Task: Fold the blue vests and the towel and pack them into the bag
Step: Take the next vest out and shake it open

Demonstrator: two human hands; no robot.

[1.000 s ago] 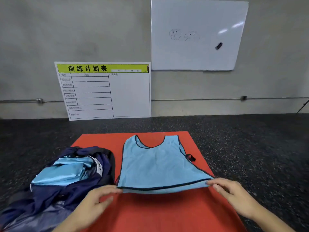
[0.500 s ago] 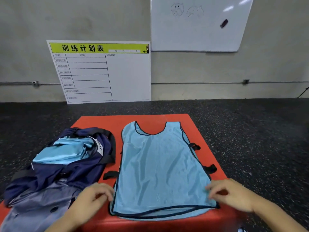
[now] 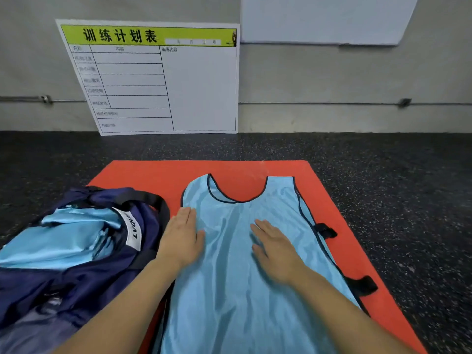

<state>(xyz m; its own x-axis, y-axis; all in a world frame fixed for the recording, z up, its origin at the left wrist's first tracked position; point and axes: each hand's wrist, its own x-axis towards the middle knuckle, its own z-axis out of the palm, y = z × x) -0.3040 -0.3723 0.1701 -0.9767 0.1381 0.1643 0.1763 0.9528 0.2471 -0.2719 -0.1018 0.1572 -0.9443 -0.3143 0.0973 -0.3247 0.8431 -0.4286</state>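
Flat left grip (image 3: 182,237) presses vest (image 3: 245,290) on red mat (image 3: 158,175).

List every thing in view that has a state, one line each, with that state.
blue vest: spread flat and unfolded on the red mat.
left hand: open, flat on the vest's left edge.
right hand: open, flat on the vest's middle.
bag: open, beside the vest.
folded vests: already inside the bag.
side straps: sticking out past the vest's right edge.
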